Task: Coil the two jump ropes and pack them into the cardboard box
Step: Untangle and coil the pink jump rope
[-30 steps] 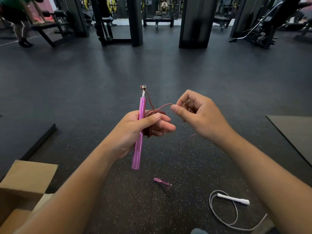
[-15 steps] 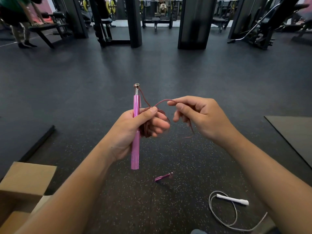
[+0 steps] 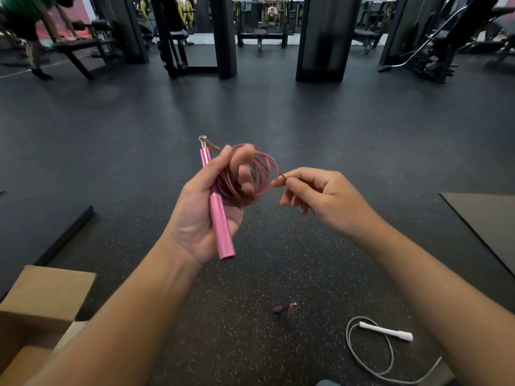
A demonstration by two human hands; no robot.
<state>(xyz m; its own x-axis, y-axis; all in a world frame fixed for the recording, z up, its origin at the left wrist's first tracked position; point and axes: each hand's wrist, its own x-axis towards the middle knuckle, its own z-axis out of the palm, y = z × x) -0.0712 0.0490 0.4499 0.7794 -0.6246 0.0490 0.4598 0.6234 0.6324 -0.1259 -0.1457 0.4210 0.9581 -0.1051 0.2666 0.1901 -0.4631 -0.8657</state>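
- The open brown cardboard box (image 3: 41,305) sits on the floor at the view's 7 o'clock corner, well apart from both hands and on the left hand's side; nothing shows inside the part in view.
- The left hand (image 3: 203,215), palm turned up toward the camera, has thumb and fingers curled round the pink metal jump-rope handle (image 3: 218,215). The handle's long axis runs from about 11 o'clock at its silver swivel tip to 5 o'clock at its butt.
- The thin dark-red rope coil (image 3: 250,174) loops round the left hand's fingers, at the handle's 2 o'clock side.
- The right hand (image 3: 315,196), at 3 o'clock from the coil and just beside it, pinches the coil's outgoing strand between thumb and forefinger; the other fingers curl loosely. The next wrap, I judge, turns on this short gap between pinch and coil.
- A small pink piece (image 3: 284,307), probably the rope's second handle, lies blurred on the dark speckled rubber floor (image 3: 278,107) at 6 o'clock below the hands.
- The white-handled grey jump rope (image 3: 386,331) lies uncoiled on the floor at 5 o'clock, nearer the right arm.
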